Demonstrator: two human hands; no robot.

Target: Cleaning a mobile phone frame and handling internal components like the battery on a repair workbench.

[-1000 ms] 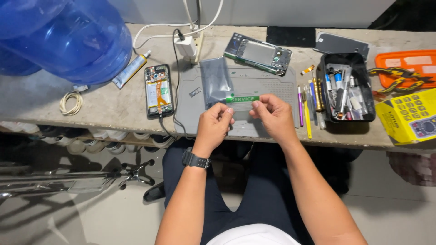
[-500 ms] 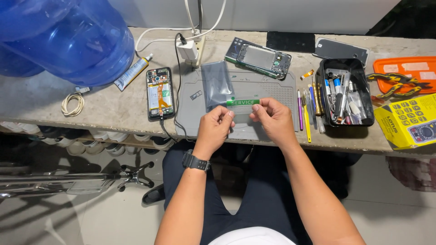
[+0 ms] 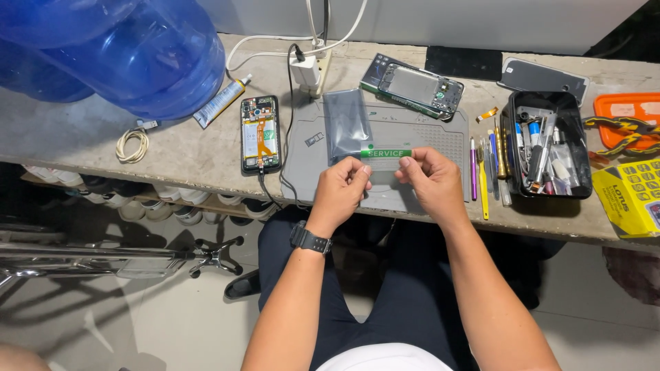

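Now both hands, left hand [image 3: 342,189] and right hand [image 3: 427,184], pinch a green strip [image 3: 386,153] by its ends at the frame's centre, over the grey mat [image 3: 440,141]. Uneven pulling could probably tear or crease it.
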